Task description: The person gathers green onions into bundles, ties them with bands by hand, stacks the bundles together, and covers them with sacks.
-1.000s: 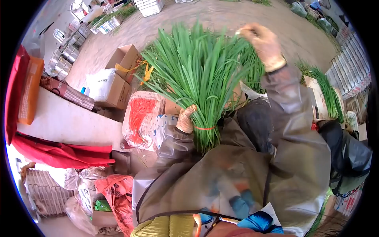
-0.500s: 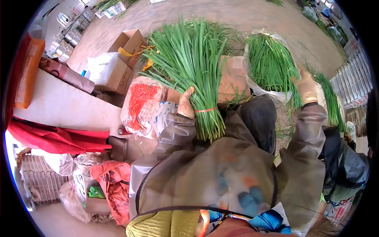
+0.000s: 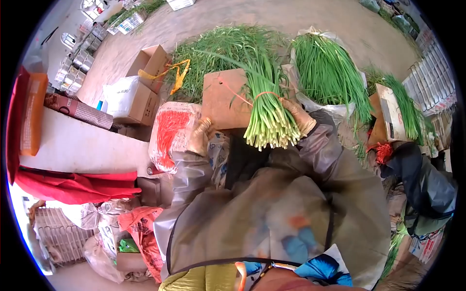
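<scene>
My gloved right hand (image 3: 298, 118) is closed against the right side of a bunch of garlic chives (image 3: 273, 116). The pale stem ends point toward me, and the leaves stretch away over a brown board (image 3: 221, 99). A red tie (image 3: 266, 93) circles the stems, its loose tail lying leftward across the board. To the left, my gloved left hand (image 3: 200, 137) is apart from the bunch, beside a bag topped with red ties (image 3: 172, 133). Its fingers are partly curled, and nothing shows between them.
Loose greens (image 3: 208, 51) cover the floor beyond the board. More chives fill a white-lined sack (image 3: 327, 72) to the right. Cardboard boxes (image 3: 145, 97) stand at left, near a pale ledge (image 3: 82, 140). A person's dark sleeve (image 3: 420, 174) is at far right.
The chive bunch has passed from my left hand to my right, its stem ends now tipped toward me. My right hand has come in from the right; my left has moved left and down.
</scene>
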A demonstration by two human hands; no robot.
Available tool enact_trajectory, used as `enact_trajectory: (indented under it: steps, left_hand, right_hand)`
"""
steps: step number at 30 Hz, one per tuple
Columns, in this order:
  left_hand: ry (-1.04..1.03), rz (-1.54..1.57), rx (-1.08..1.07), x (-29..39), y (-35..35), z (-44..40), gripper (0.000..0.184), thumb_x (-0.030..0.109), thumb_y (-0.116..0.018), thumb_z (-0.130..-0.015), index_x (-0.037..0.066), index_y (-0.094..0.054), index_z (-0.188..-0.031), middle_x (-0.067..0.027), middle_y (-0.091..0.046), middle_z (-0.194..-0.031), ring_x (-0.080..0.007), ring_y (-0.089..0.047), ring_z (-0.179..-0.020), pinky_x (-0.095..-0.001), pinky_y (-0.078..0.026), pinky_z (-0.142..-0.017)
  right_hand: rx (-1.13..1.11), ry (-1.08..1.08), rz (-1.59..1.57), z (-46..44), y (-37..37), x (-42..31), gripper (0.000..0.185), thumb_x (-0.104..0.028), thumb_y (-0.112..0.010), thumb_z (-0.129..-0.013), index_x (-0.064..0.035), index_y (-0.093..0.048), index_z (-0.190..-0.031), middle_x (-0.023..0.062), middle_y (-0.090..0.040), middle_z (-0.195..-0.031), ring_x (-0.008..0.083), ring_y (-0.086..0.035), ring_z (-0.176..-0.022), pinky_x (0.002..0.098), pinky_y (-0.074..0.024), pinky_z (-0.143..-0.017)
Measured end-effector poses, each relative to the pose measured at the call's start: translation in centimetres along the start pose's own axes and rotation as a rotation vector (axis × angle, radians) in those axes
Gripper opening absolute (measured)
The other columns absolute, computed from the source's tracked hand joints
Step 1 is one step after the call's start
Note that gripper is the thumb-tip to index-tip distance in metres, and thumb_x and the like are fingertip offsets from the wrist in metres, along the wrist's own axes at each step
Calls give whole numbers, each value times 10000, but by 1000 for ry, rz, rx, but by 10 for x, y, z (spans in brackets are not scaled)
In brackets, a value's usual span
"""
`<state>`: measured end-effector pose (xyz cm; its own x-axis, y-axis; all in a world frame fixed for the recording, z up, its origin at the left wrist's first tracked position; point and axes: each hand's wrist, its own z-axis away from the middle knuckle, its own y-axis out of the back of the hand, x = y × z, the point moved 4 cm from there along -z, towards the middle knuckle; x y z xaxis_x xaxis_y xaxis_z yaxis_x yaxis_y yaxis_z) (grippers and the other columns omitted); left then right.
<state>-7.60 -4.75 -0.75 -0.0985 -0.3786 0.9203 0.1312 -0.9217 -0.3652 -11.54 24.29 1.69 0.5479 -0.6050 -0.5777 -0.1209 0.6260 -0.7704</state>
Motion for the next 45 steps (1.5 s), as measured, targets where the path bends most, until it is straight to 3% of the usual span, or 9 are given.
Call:
enact_trajectory:
  steps: [4,10,12,16,26,30,35,40,45]
  left_hand:
    - [390,292,-497,-51,-37,18,715,533,-483,-832,-15,-352,-1272,-182,-413,-1276,-263,-420,-1174,-405,-326,-1002]
    - [-207,463,-901,-11,-101,-36,772,549,-435,-836,-7,-263,-1343,-226,-352,-1327,-340,-421,-1171,-457,-381,-956]
    - [-400,620,-855,3,-100,-33,655,375,-583,-804,-13,-363,-1284,-173,-464,-1237,-275,-497,-1099,-409,-422,-935]
    - [122,584,-327,-32,-60,-70,698,495,-510,-810,16,-361,-1295,-217,-458,-1229,-329,-525,-1027,-440,-437,-884]
    - [120,470,-359,-4,-83,-43,636,466,-518,-819,25,-398,-1261,-167,-496,-1179,-275,-543,-984,-398,-457,-847]
    - [106,452,-367,3,-87,-39,611,454,-522,-822,29,-413,-1247,-147,-511,-1158,-254,-551,-968,-381,-464,-832]
    - [78,428,-381,6,-96,-38,580,439,-526,-826,33,-432,-1230,-122,-529,-1133,-227,-560,-946,-359,-474,-814]
    - [44,375,-368,12,-107,-41,550,425,-530,-830,38,-451,-1212,-96,-548,-1107,-200,-569,-925,-338,-484,-796]
    - [-5,476,-322,9,-109,-33,491,373,-553,-830,30,-487,-1175,-91,-577,-1073,-189,-587,-896,-331,-496,-786]
  right_hand:
    - [-7,100,229,5,-14,10,521,-182,-657,-792,-25,-414,-1226,74,-535,-1077,167,-535,-969,296,-454,-826]
    - [-228,424,1197,14,-67,19,650,-265,-672,-785,-16,-361,-1299,89,-544,-1058,156,-508,-962,263,-403,-854]
    - [-132,296,1086,36,-90,-5,447,-182,-626,-826,-11,-462,-1205,96,-585,-1003,126,-535,-866,249,-437,-784]
    - [-18,642,775,44,-77,-42,201,-64,-578,-841,-22,-567,-1036,41,-618,-929,76,-533,-752,217,-445,-686]
    - [-130,1239,2276,21,-177,-34,166,-185,-602,-726,-110,-578,-872,63,-524,-821,210,-554,-783,300,-476,-658]
    - [201,1534,2029,27,-156,-90,41,-124,-560,-761,-110,-558,-799,53,-525,-786,245,-562,-746,342,-481,-624]
    - [638,494,2590,10,-90,-116,194,-196,-530,-811,-130,-622,-969,123,-563,-989,252,-570,-892,317,-486,-795]
    - [-38,877,1487,8,-125,-69,249,-272,-613,-785,-66,-602,-923,80,-621,-768,255,-600,-733,317,-462,-665]
    - [145,704,1265,-9,-92,-27,352,-285,-633,-802,-12,-566,-1015,40,-551,-723,124,-493,-653,273,-412,-615]
